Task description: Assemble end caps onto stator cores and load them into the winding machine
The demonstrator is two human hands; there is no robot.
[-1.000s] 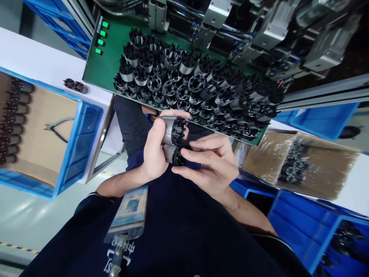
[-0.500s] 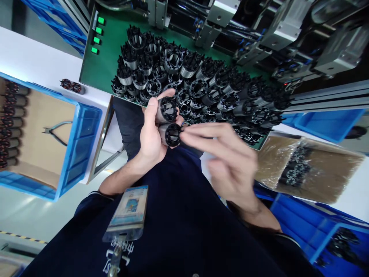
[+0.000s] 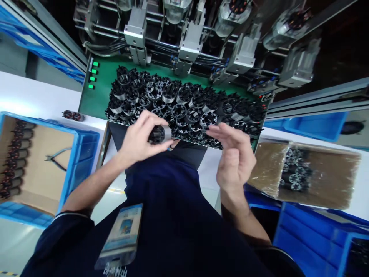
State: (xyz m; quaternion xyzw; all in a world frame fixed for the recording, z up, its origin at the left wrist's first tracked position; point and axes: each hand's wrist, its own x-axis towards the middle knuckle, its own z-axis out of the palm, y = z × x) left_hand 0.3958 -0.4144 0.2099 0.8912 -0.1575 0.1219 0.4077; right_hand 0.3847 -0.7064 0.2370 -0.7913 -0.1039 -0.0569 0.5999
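Note:
My left hand [image 3: 138, 137] grips a motor stator core [image 3: 166, 133] between thumb and fingers, a short metal cylinder with black plastic slot ends, turned on its side. It is just in front of a stack of similar stator cores [image 3: 178, 111], which stands on the green machine table [image 3: 96, 98]. My right hand [image 3: 235, 157] is at the stack's front right, fingers stretched out towards the nearest cores and thumb bent in. Nothing shows in it. Whether its fingertips touch a core I cannot tell.
Behind the stack stand machine clamps [image 3: 190, 42] and green buttons [image 3: 92, 79]. On the left, a blue crate [image 3: 83, 154] holds wound rotors and pliers [image 3: 57, 158]; two wound pieces [image 3: 73, 115] lie beside it. A plastic-wrapped carton [image 3: 331, 177] and blue bins [image 3: 308, 234] are at right.
Two stator cores were in my left hand; now only one shows there, turned sideways. My right hand has moved away from it to the right. The view has tilted up to the machine.

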